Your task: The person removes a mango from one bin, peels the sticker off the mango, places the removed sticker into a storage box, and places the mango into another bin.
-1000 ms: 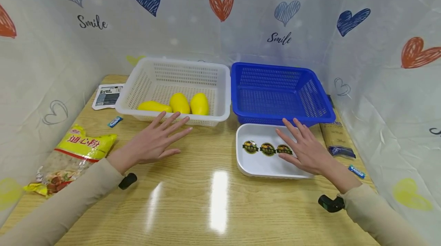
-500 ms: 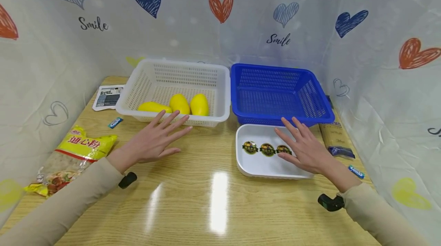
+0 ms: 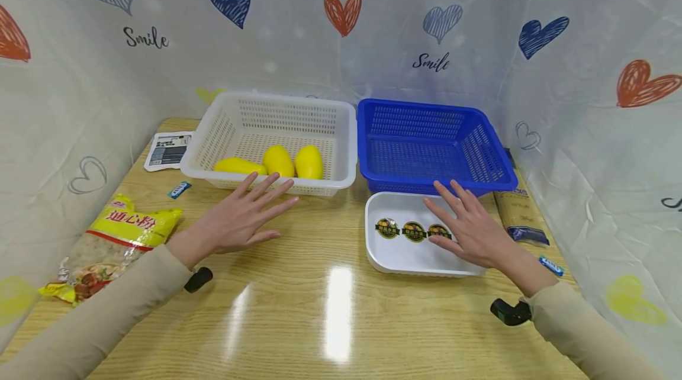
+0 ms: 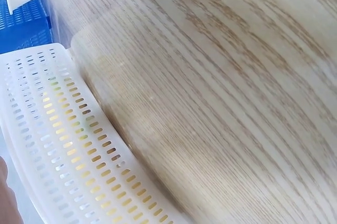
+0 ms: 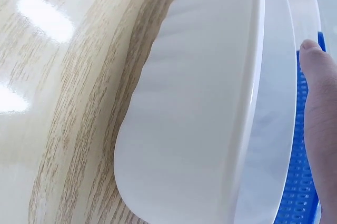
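My left hand [image 3: 237,220] is held with fingers spread, its fingertips overlapping the front rim of a white plastic basket [image 3: 341,143] in the head view. Inside that basket lie three yellow mangoes [image 3: 277,161], grouped toward the front; their colour shows through the slots in the left wrist view. My right hand [image 3: 471,229], fingers also spread, is over the right part of a shallow white tray [image 3: 405,258]. Several round dark stickers [image 3: 414,231] show in the tray, one partly covered by the hand. Neither hand holds anything. A blue basket [image 3: 415,161] stands behind the tray.
A yellow-topped food bag [image 3: 122,232] lies at the left, near a small blue wrapped item [image 3: 179,189] and a white-and-grey packet [image 3: 167,150]. Along the right edge are a tan packet [image 3: 522,214] and another small blue wrapped item [image 3: 551,266]. A heart-printed curtain [image 3: 383,31] surrounds the table [image 3: 288,321].
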A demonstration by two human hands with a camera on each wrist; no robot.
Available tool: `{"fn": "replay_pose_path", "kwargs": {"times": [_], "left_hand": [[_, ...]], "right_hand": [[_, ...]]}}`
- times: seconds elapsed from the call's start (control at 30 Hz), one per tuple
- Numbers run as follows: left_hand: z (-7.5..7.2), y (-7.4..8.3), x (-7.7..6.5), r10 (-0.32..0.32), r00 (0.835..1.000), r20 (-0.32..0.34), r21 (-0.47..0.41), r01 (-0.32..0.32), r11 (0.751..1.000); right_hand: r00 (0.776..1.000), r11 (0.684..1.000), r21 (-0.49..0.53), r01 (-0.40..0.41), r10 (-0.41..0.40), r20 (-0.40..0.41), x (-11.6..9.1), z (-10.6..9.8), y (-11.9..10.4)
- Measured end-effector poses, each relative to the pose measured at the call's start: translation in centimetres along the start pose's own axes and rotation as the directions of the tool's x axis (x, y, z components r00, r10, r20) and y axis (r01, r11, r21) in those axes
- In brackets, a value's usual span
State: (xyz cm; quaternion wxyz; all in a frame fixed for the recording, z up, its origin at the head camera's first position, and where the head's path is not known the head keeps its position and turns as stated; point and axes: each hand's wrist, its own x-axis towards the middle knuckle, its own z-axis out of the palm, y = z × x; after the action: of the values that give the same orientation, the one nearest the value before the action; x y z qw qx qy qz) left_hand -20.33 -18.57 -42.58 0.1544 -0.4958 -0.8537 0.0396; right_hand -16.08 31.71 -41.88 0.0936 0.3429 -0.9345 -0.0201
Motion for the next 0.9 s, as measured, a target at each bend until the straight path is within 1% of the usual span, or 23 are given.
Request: {"fn": "replay_pose_path", "kwargs": {"times": [0.07,0.33,0.43,0.6,0.83,0.9], "left_hand": [[0.0,0.0,0.0,-0.001,1.000,0.002,0.002,0.001,1.000],[0.4,-0.3,1.3,0.054,0.998,-0.012,-0.018,-0.054,0.998],[0.5,-0.4,1.9,0.076,0.997,-0.011,-0.025,-0.077,0.997],[0.8,-0.5,2.9,0.117,0.993,-0.027,-0.032,-0.117,0.993],[0.8,-0.5,3.0,0.120,0.992,-0.032,-0.024,-0.120,0.992],[0.8,-0.5,2.9,0.110,0.992,-0.057,-0.038,-0.112,0.993]], "right_hand": [[1.000,1.000,0.002,-0.003,0.003,0.001,0.0,0.0,0.0],[0.998,0.998,-0.009,-0.062,0.062,-0.007,-2.1,-0.4,-0.8],[0.997,0.997,-0.016,-0.081,0.080,-0.005,-2.8,-0.6,-1.1],[0.993,0.992,-0.023,-0.121,0.121,0.008,-4.0,-1.1,-1.8],[0.993,0.992,-0.027,-0.120,0.120,0.009,-3.8,-1.1,-1.8],[0.994,0.994,-0.024,-0.106,0.106,0.000,-3.4,-1.1,-1.7]]}}
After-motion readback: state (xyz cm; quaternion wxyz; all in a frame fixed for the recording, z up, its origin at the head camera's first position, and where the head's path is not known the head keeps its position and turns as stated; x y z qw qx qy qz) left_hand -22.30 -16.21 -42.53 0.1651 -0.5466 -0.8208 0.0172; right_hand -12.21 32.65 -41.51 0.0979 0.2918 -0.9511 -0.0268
